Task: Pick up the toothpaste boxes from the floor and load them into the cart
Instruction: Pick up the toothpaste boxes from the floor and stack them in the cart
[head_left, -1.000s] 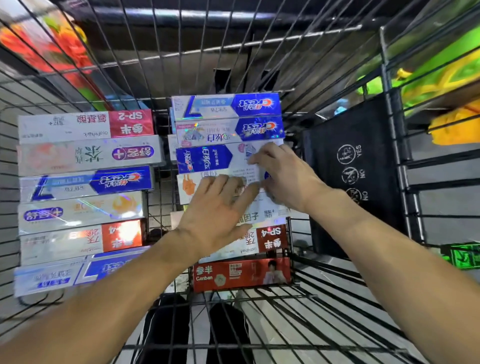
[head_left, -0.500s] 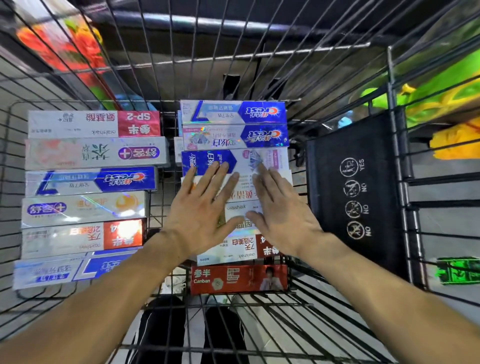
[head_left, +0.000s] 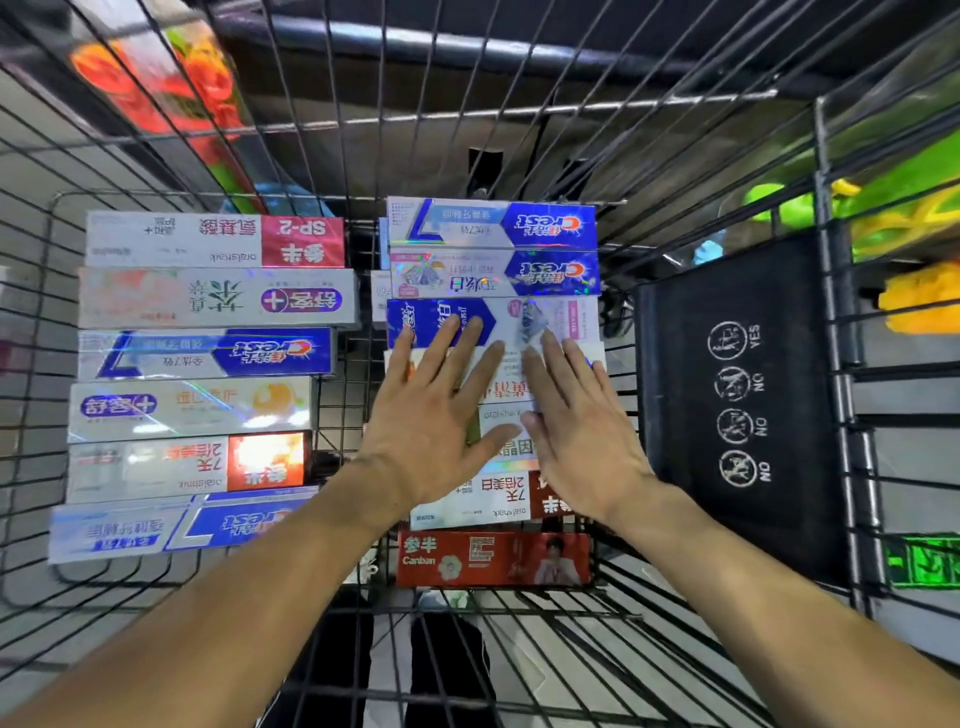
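head view. your left hand (head_left: 434, 415) lies flat, palm down, fingers straight and spread, on the right-hand column of toothpaste boxes (head_left: 493, 332) inside the wire cart (head_left: 831, 364). its fingertips reach the blue-and-white box (head_left: 498, 319), third from the far end of that column, and its palm covers the boxes nearer you. your right hand (head_left: 582, 426) lies flat just beside it, fingers straight and close together, tips near the same blue-and-white box, palm over the white boxes below. neither hand grips or pinches anything; both only press on the box tops. the thumbs point toward each other with a white box showing in the gap between them.

the right column runs from two crest boxes (head_left: 493, 226) at the far end to a red box (head_left: 493, 558) nearest you, which lies apart from both hands. the left column (head_left: 208, 364) holds six boxes lying side by side, from a red-ended white box (head_left: 215, 241) at the far end to a blurred blue crest box (head_left: 176, 527) nearest you; no hand touches it. a black panel (head_left: 737, 405) with round yes/no signs stands against the right wall of the cart. the two columns are separated by a strip of bare wire floor.
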